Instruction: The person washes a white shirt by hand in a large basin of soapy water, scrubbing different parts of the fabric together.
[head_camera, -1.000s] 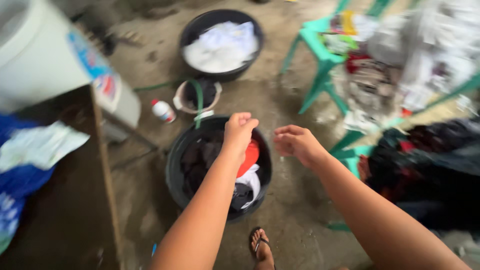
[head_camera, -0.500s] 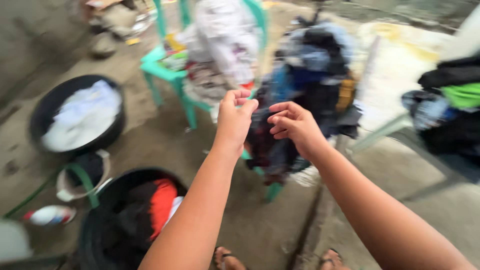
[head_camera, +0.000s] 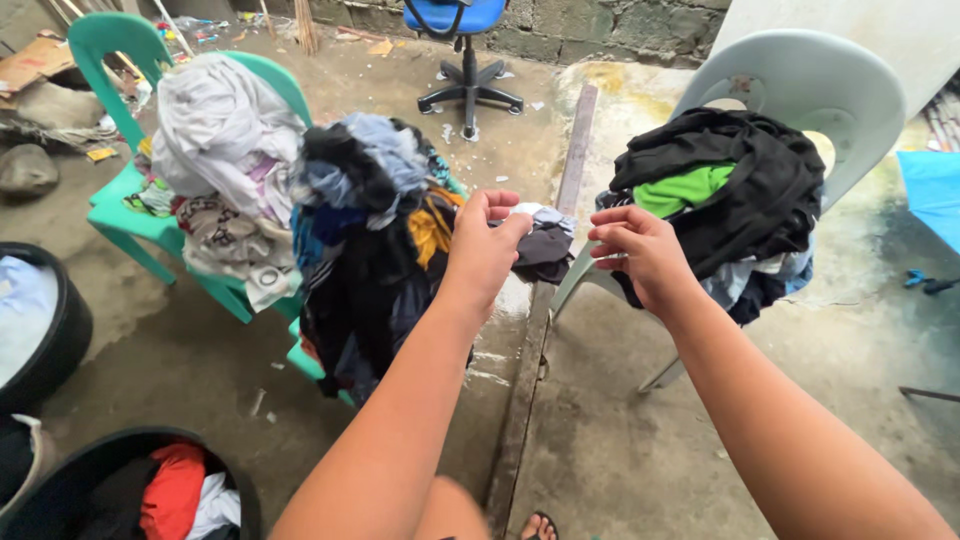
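My left hand and my right hand are raised side by side in front of me, fingers loosely curled and holding nothing. Just beyond the left hand a heap of dark, blue and yellow clothes hangs over a green chair. A small grey and white garment lies between the two hands, farther off. Behind the right hand stands a pale plastic chair piled with black clothes and a green garment.
A second green chair at the left holds white and patterned laundry. A black tub of dark and red clothes sits at the bottom left, another tub at the left edge. A wooden plank crosses the wet concrete floor. A blue office chair stands at the back.
The view has swung up and right, away from the tubs and onto the chairs with clothes. Both hands stay raised and empty, now in front of the piles.
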